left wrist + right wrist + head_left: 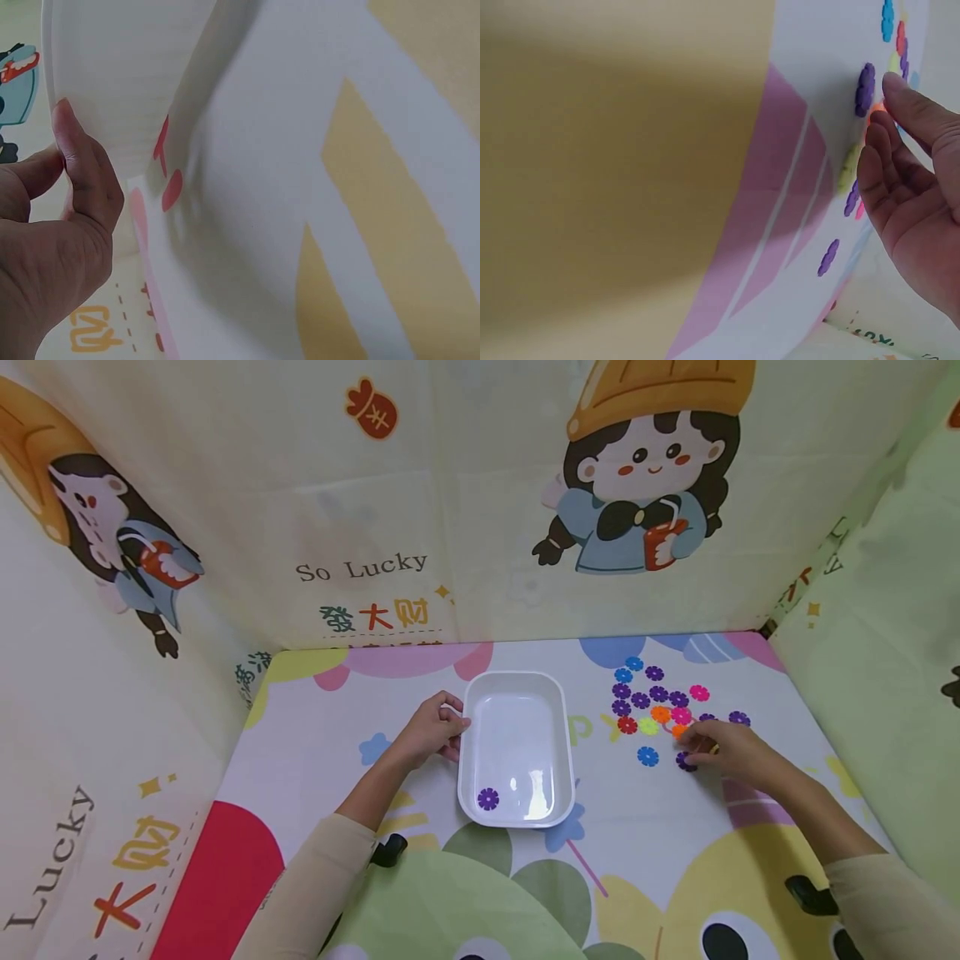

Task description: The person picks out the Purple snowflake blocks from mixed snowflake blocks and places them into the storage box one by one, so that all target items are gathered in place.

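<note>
one white tray (516, 735), two hands (433, 728) (726, 752), at least twenty flower discs (648, 757)

Lit evenly but slightly muted in head view; catching glare inside the white tray (517, 735). Dimmer in both wrist views: showing soft-edged shadow beside the tray in left, broad shadow across yellow print (630, 187) in right.

Cartoon-print tabletop (300, 727), white tray (517, 735), colourful flower-shaped discs (658, 694) scattered rightward
</note>
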Demonstrator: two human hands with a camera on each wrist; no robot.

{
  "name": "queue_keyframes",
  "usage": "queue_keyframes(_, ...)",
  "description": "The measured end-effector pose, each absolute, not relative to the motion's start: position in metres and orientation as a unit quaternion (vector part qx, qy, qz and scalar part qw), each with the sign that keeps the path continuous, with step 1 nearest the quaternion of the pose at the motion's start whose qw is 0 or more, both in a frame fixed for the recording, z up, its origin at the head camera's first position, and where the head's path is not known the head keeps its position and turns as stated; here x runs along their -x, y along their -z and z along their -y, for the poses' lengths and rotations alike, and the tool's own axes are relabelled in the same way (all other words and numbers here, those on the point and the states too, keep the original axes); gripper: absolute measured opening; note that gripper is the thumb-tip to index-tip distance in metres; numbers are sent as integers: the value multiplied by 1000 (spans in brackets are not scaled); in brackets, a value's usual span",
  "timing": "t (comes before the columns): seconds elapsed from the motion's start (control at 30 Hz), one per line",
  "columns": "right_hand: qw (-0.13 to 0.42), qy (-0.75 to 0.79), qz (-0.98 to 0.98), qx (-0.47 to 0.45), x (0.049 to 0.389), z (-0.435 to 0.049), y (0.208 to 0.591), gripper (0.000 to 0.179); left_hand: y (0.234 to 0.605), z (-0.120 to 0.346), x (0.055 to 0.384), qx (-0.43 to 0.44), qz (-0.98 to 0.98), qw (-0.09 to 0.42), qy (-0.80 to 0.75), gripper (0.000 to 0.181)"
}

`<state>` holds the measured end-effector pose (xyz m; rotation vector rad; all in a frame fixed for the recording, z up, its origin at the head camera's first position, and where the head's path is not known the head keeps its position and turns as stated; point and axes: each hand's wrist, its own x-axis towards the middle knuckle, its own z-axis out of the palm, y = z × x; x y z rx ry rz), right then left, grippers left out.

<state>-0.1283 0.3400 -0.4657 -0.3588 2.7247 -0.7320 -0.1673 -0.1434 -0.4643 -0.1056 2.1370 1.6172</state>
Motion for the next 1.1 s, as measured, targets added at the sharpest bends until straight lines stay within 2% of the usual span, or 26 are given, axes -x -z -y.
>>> queue_keyframes(0.23,160,248,-949,107,128,-346,475,28,464,143,167,41,-771,229,-593,29)
queue_keyframes(0.57,173,253,-947,97,127,-341,474,23,467,143,168,43,-775,227,-589,29)
queue_keyframes(1.1,156,253,-951,86,123,-340,477,28,465,143,167,47,-780,227,-582,29)
